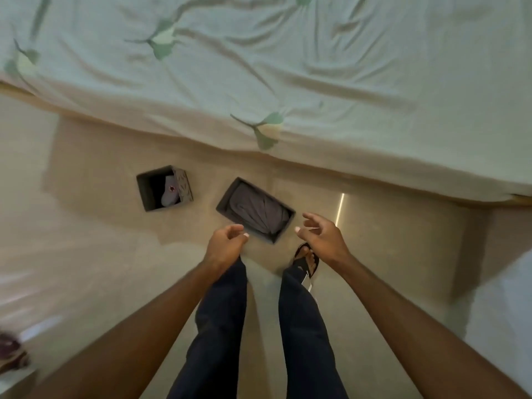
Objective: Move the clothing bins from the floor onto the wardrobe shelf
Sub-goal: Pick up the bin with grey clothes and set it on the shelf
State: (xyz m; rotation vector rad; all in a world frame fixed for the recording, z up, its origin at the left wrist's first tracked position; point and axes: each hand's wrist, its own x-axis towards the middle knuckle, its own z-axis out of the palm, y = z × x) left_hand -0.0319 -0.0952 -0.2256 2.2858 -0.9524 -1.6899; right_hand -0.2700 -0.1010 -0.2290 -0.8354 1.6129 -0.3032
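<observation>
Two dark grey fabric bins stand on the beige floor in front of the bed. The rectangular bin holds folded grey clothing and lies just beyond my hands. The smaller square bin to its left holds a light grey sock. My left hand hovers above the near left corner of the rectangular bin, fingers loosely curled and holding nothing. My right hand hovers by that bin's near right end with fingers spread, also holding nothing. No wardrobe shelf is in view.
A bed with a pale green leaf-print sheet fills the top of the view, its edge overhanging close behind the bins. My legs and a sandalled foot stand just short of the rectangular bin. A blurred dark object lies at lower left.
</observation>
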